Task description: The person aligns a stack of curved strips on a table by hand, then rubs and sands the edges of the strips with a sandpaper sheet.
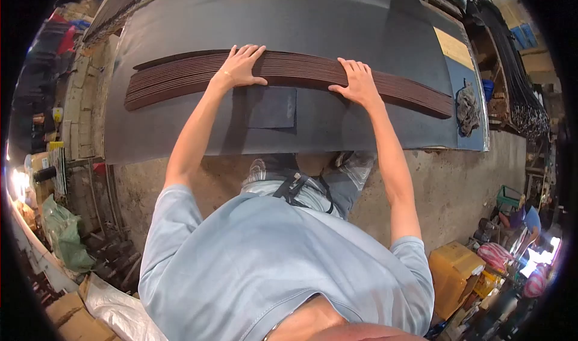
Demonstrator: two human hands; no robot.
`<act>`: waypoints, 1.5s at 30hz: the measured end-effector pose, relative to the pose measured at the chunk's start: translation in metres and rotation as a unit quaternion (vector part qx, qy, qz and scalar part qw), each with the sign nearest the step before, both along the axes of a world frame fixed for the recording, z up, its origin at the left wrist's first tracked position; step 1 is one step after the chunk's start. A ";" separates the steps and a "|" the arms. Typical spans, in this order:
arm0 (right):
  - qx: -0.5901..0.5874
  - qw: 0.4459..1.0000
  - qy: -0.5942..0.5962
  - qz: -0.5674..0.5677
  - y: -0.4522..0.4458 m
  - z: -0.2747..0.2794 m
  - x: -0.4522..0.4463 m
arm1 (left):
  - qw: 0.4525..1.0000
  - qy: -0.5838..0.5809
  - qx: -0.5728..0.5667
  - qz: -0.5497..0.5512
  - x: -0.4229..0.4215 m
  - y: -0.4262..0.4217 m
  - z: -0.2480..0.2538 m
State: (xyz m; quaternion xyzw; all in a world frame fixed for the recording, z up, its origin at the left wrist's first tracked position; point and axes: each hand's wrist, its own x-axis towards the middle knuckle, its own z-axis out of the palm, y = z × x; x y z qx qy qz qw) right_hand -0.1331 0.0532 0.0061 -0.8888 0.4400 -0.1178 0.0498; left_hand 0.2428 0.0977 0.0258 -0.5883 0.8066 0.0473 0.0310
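Note:
A long bundle of dark brown strips [301, 68], bowed slightly, lies across the dark table top. The strips look like leather or a similar sheet material, packed side by side. My left hand [244, 70] spans the bundle left of its middle, fingertips over the far edge and thumb along the near edge. Farther right, my right hand [359, 83] grips across it in the same way. One strip at the far left end stands a little apart from the others. On the near side, a small dark square piece [272, 108] lies flat below the bundle.
The dark table [198, 127] ends just in front of my body. A crumpled dark cloth [468, 109] lies at its right end, near a pale yellow strip [453, 47]. Many dark strips hang on a rack [524, 94] at right. A cardboard box [453, 275] stands behind me on the right.

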 end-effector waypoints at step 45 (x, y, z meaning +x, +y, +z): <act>-0.112 0.993 -0.011 0.020 0.011 -0.008 0.006 | 0.964 0.063 -0.234 -0.113 -0.124 0.012 -0.048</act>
